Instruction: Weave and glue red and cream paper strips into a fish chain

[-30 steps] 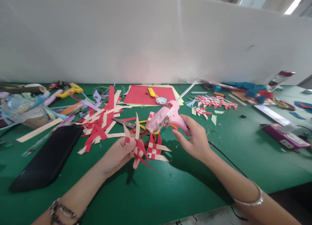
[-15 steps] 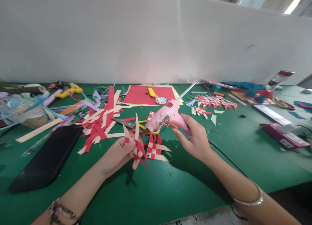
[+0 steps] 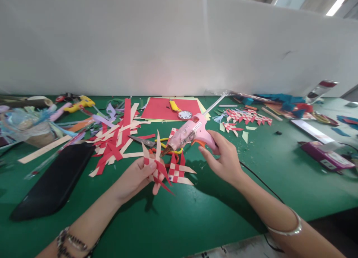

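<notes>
L hand (image 3: 134, 178) pinches woven paper piece (image 3: 155, 164), fingers closed. R hand (image 3: 223, 157) grips pink glue gun (image 3: 190, 133); nozzle edged slightly closer vs 1 s ago, near touching paper.

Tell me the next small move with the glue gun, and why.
Probably squeeze the trigger for a small dab. The right hand holds the pink glue gun with its nozzle right at the woven red-and-cream paper piece, which the left hand pinches above the green table. Whether the tip touches cannot be told.
</notes>
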A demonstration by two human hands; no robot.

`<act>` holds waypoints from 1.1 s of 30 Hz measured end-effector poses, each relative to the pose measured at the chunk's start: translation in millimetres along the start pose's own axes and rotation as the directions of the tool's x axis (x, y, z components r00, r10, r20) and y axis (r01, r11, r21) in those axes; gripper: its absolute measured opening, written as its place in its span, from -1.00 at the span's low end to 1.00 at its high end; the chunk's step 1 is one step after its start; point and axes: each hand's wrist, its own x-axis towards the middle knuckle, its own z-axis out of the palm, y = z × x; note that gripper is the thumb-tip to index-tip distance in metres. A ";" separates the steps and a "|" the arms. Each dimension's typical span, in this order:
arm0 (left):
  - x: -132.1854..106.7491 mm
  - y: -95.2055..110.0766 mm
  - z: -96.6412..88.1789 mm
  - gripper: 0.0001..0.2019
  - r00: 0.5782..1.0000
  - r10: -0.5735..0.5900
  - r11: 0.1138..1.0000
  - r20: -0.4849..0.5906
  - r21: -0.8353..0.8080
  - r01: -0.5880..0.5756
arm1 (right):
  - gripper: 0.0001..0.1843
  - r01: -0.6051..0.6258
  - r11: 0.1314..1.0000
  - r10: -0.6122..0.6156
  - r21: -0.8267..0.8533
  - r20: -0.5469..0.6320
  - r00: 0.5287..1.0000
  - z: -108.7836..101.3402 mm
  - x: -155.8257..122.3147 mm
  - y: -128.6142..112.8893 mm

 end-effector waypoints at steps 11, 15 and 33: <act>1.2 0.2 0.7 -0.66 1.000 0.008 1.000 0.023 0.014 -0.008 | -0.65 -0.005 1.000 0.005 -0.004 -0.020 1.000 -0.6 1.5 1.1; 1.8 -1.0 -0.4 -0.65 1.000 0.006 1.000 0.021 0.028 -0.007 | -0.65 -0.012 1.000 0.012 -0.001 -0.027 1.000 -1.2 1.7 1.1; 2.0 -0.6 0.8 -0.62 0.999 0.012 0.998 0.032 0.068 -0.014 | -0.63 -0.042 0.999 0.041 -0.018 -0.052 0.998 -2.2 2.5 0.6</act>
